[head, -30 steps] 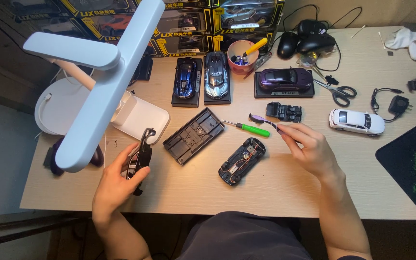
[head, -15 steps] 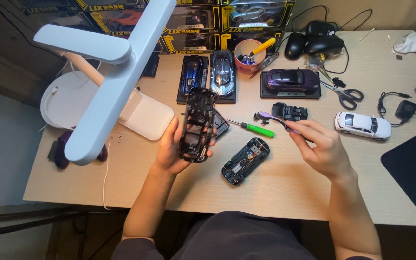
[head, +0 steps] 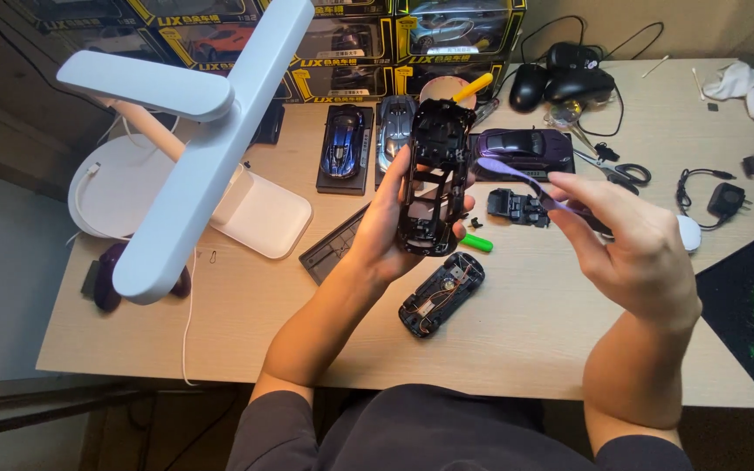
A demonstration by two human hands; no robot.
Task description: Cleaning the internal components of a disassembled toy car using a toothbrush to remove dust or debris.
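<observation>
Over the desk [head: 220, 323], left side, the white lamp [head: 194, 148] sprawls across the view, its base on the wood. Boxed model cars [head: 342, 35] line the back edge. Right hand [head: 630, 244] is up above the desk, fingers pinched on a purple tool [head: 517, 179] whose tip points at the chassis. Left hand [head: 394, 218] is raised at centre, clasping a black chassis [head: 434, 174] upright, well clear of the surface! Below it, a second car base [head: 442, 294] lies flat with wires showing. Blue car [head: 343, 144] and silver car [head: 394, 131] sit behind on stands, purple car [head: 521, 148] beside them. Smaller now: a black part [head: 517, 207] near the purple car, a green tool [head: 477, 242] peeking out under the chassis.
</observation>
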